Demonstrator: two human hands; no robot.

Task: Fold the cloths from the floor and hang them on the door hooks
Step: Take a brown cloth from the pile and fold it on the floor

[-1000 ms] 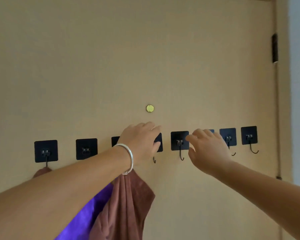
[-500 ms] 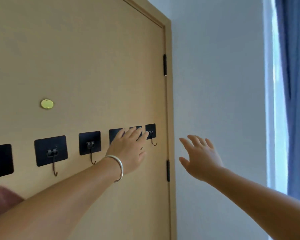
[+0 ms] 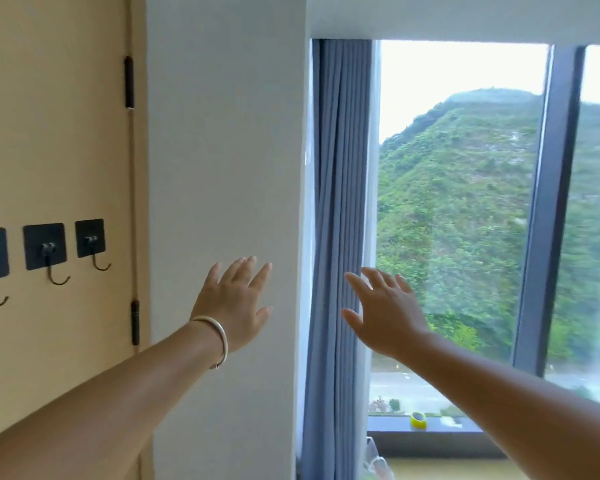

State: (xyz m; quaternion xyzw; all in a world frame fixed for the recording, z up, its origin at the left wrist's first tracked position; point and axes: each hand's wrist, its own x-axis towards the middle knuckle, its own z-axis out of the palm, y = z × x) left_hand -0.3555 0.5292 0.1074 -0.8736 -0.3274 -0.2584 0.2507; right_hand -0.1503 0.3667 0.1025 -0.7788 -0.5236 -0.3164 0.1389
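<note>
Three hooks in the head view: three door hooks show on black square pads at the left edge, all bare, on the tan door.
Why bare: judged from the task, these are free places kept for cloths not yet hung.
Cloths: none in view; the floor is outside the picture, so where they lie cannot be told.
Left hand: raised in front of the white wall, palm away, bracelet on the wrist.
Left fingers: straight and slightly spread, holding nothing; whether they touch the wall cannot be told.
Right hand: raised in front of the blue curtain and the window, palm away.
Right fingers: straight and spread wide, holding nothing, touching nothing visible.
Why held so: both hands are free and clear of the hooks, which suits fetching a cloth.
Sill: a small yellow object sits on the window ledge.
</note>
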